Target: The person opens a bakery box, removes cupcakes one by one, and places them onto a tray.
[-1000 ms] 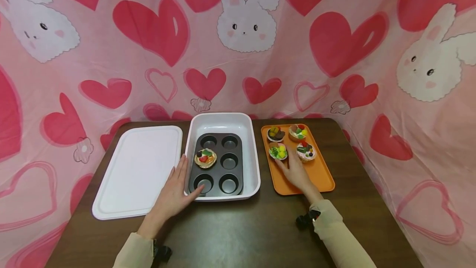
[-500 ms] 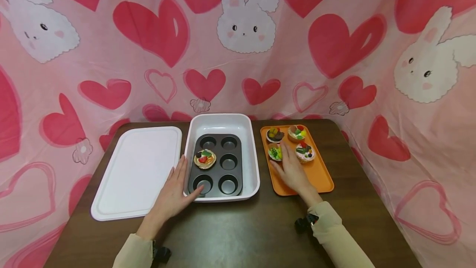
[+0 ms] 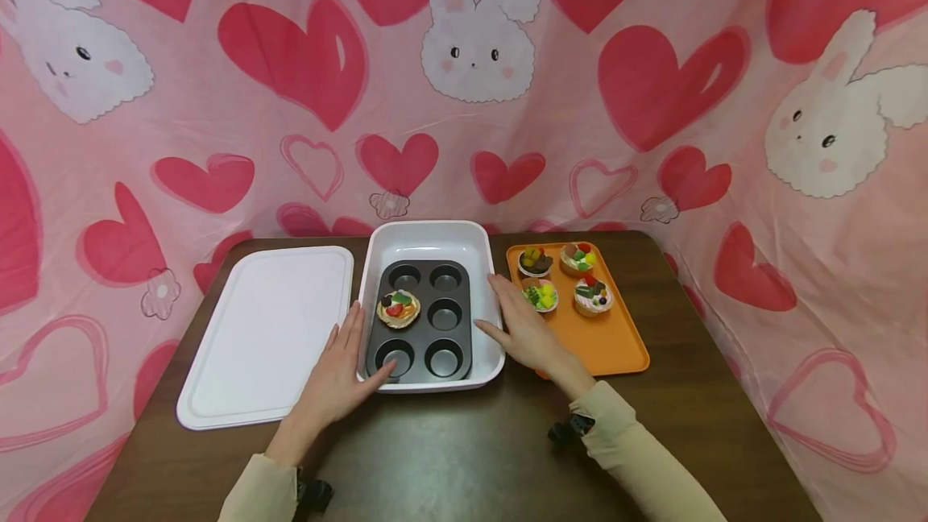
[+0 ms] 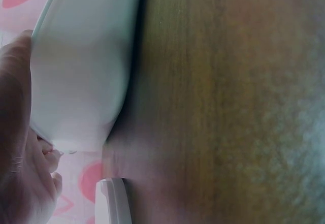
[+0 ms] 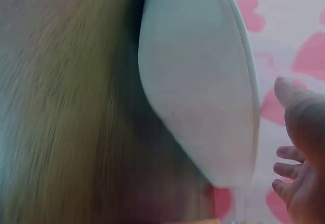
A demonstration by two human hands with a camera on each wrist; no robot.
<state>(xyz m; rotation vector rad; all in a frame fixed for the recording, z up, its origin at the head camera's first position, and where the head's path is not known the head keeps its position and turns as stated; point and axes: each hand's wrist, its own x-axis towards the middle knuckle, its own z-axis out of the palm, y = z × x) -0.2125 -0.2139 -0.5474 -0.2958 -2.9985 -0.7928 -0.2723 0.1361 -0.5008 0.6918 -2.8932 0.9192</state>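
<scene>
A dark muffin pan (image 3: 420, 337) lies inside a deep white container (image 3: 431, 242). One fruit tart (image 3: 398, 309) sits in the pan's left middle cup; the other cups show bare metal. My left hand (image 3: 335, 373) rests with extended fingers along the container's left rim, its thumb reaching over the near corner. In the left wrist view, the thumb lies along the rim of the container (image 4: 81, 71). My right hand (image 3: 532, 337) holds nothing and reaches over the right rim, fingers spread. The right wrist view shows that hand (image 5: 310, 132) just above the container's edge (image 5: 254, 87).
Right of the container, an orange tray (image 3: 602, 345) carries several tarts, including a green-and-yellow fruit one (image 3: 540, 295) and a pink cream one (image 3: 593, 296). A flat white lid (image 3: 268, 337) lies at the left. A heart-and-rabbit cloth (image 3: 449, 159) hangs behind the dark table (image 3: 449, 457).
My right hand has moved left from the tarts on the orange tray to the white container's right rim. The tarts stay on the tray, and my left hand keeps its place.
</scene>
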